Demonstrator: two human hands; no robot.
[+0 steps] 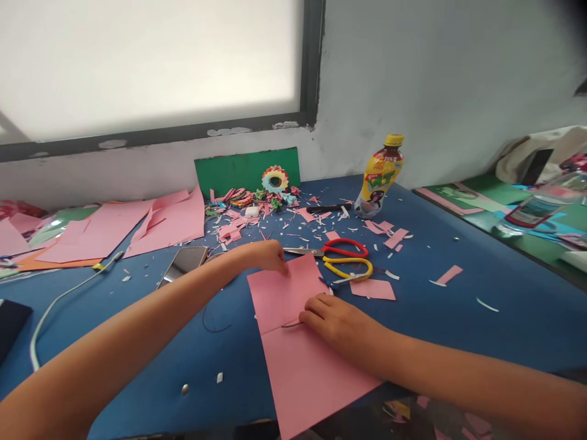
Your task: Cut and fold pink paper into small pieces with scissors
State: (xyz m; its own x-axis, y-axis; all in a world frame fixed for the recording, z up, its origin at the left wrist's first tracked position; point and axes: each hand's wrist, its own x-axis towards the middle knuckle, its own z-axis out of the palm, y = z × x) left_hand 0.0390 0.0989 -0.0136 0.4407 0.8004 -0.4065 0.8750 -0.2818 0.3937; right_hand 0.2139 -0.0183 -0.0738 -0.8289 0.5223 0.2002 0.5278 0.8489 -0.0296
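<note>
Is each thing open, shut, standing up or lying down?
Pink rectangular paper sheet: spread out, crosswise line maybe fold or cut.
Metal scissors with red and yellow handles: lying down, looks shut.
Yellow-capped plastic drink bottle: standing, shut.
Flat rectangular phone: lying down, screen looks dark.
Black pen-shaped stick: lying down, capping unclear.
Green rectangular board: standing up.

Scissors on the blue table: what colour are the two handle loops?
The scissors have one red loop and one yellow loop, best seen in the head view.
</note>
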